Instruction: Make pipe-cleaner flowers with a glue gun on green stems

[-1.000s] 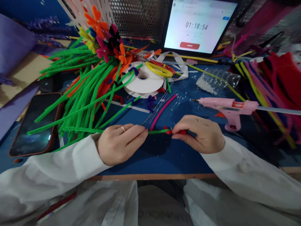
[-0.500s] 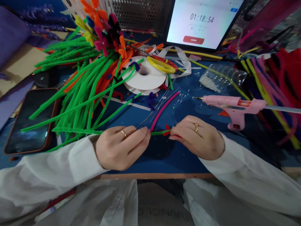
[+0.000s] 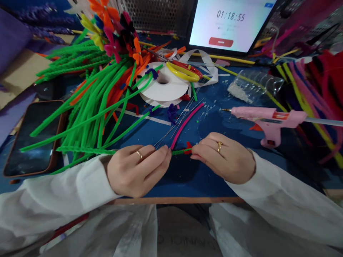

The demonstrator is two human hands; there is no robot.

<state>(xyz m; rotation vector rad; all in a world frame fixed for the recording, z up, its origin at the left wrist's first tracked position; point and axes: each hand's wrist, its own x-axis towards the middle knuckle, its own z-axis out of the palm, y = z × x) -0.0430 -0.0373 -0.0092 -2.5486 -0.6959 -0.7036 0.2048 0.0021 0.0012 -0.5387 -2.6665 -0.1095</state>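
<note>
My left hand is closed around a green pipe cleaner stem, which runs out to both sides of the fingers. At the stem's right end sits a small red pipe cleaner piece, pinched in the fingertips of my right hand; those fingers hide part of it. A magenta pipe cleaner slants up from beside my left fingertips, and I cannot tell whether they touch it. Thin metal wires lie next to it. A dark purple pipe cleaner bit rests just beyond.
Green pipe cleaners and a phone lie left. A ribbon spool with yellow-and-red scissors is behind. A pink glue gun, a clear bag of white beads and coloured pipe cleaners lie right. A tablet stands behind.
My right hand and the red piece have shifted very slightly left, and more of the red piece is now covered. The left hand keeps its grip. The tablet's timer has advanced one second.
</note>
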